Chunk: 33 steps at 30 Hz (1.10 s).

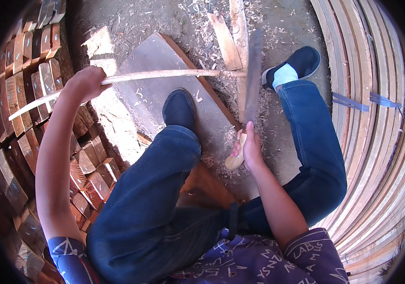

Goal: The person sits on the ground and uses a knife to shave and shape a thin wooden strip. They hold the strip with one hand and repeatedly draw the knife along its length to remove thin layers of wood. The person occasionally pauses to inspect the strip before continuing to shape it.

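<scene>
My left hand point(85, 84) is closed around a long, thin, pale wooden strip point(164, 74), held roughly level from left to right. Its left end bends down past my wrist over stacked timber. My right hand point(251, 150) grips the pale wooden handle point(235, 158) of a long, flat, grey-bladed tool point(254, 78), blade pointing away from me. I cannot make out whether its edge has teeth. The strip's right end meets or nearly meets the blade; contact is unclear. Beneath the strip, a broad dark board point(157, 71) lies on the ground under my left shoe point(179, 109).
Stacked short timber point(36, 94) rises on the left. Long bundled planks point(359, 61), tied with bluish strapping point(385, 101), line the right. A narrow plank point(239, 28) and a short wood piece point(225, 40) lie ahead among curled shavings point(288, 23). My right shoe point(302, 64) stands beside the blade.
</scene>
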Tool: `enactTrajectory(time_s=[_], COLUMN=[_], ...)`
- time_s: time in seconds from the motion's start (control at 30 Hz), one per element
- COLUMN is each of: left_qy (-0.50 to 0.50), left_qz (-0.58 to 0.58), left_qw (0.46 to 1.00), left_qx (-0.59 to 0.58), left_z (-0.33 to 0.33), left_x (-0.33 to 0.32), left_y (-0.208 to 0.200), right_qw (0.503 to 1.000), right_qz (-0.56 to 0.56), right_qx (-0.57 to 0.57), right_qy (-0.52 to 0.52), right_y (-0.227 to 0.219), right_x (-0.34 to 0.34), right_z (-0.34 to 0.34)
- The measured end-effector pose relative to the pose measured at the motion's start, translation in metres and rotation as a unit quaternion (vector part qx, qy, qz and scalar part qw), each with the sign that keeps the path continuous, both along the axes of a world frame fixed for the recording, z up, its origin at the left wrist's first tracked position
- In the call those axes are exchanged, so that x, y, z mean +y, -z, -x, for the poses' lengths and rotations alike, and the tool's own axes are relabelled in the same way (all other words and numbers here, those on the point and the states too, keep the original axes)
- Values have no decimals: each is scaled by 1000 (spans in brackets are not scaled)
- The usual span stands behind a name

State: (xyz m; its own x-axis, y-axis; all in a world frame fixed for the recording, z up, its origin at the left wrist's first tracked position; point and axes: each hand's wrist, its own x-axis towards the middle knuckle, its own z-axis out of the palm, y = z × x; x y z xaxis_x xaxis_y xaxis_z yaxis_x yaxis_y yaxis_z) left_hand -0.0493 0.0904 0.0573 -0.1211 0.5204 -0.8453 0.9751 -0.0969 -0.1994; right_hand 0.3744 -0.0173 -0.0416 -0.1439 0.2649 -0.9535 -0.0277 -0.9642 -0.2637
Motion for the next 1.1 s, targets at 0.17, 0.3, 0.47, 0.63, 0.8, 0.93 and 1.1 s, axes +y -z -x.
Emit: enactTrajectory(time_s=[0.17,0.3,0.47,0.63,0.8,0.93,1.1], left_qy=[-14,-14,-37,-37,-11,-20,-2], left_qz=[23,39,38,52,50,61,61], left_qw=[1000,999,999,998,999,998,998], left_qx=[5,-10,-11,4,-4,-11,-9], left_z=[1,4,7,1,14,8,8], left_x=[1,5,11,9,7,3,10], left_y=[4,4,7,2,6,6,6], right_qw=[995,982,992,990,983,988,998], right_qz=[81,-58,92,25,148,127,-8], right_qx=[45,24,7,52,83,82,21], right_qy=[39,176,-85,132,-70,18,57], right_y=[-3,-6,-4,-19,-20,-31,-10], right_x=[17,39,-3,37,7,20,18], right_z=[-2,-5,-3,-2,2,0,-4])
